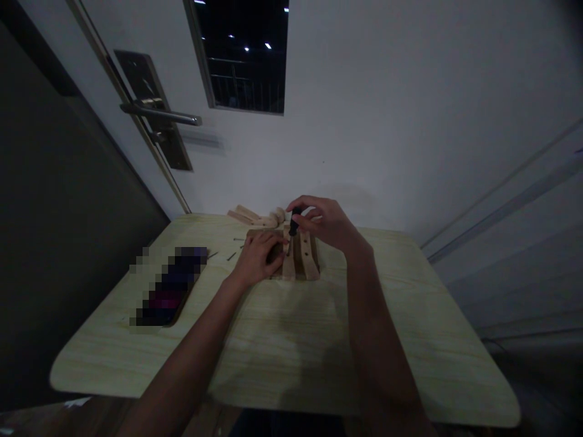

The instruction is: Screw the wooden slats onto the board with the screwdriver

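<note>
Worktop (291, 352) carried slats (308, 262); left hand (257, 258) pressed them, grip apart; right hand (328, 226) clamped a screwdriver (294, 222) above. Screws (232, 255) left of the slats lay loose, so the fastening looked unfinished.

Home room: door handle (160, 114), table (282, 340)

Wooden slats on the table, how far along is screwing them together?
Done: wooden slats lie packed side by side. In hand: the left hand presses them down while the right hand stands a screwdriver on them. Left: loose screws and spare wooden pieces lie unused beside them.
</note>
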The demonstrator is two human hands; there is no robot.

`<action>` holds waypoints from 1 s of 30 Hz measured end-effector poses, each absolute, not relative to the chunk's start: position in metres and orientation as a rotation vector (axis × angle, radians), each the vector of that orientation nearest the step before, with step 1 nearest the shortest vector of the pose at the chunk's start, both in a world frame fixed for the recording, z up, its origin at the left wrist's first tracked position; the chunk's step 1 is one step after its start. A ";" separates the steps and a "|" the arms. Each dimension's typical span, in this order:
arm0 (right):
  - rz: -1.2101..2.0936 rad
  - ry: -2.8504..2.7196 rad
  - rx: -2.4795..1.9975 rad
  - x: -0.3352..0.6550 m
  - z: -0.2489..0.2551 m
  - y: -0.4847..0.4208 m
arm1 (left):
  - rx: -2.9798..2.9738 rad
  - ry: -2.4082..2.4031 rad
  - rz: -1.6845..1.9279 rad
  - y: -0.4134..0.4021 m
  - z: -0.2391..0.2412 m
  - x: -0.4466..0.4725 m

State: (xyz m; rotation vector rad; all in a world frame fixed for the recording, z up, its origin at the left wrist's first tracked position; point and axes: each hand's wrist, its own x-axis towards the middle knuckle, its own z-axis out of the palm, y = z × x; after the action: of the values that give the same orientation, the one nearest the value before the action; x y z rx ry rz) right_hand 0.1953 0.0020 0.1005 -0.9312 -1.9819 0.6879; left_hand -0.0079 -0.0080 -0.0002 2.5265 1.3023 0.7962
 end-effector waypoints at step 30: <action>0.705 -1.946 -0.953 0.191 0.100 0.000 | 2.535 1.290 0.790 -0.007 0.000 -0.009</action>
State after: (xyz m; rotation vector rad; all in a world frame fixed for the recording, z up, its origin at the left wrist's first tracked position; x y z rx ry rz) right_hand 0.1907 -0.0004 0.1001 -0.9533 -1.9455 0.7052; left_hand -0.0086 -0.0073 -0.0001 2.5346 1.2899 0.7896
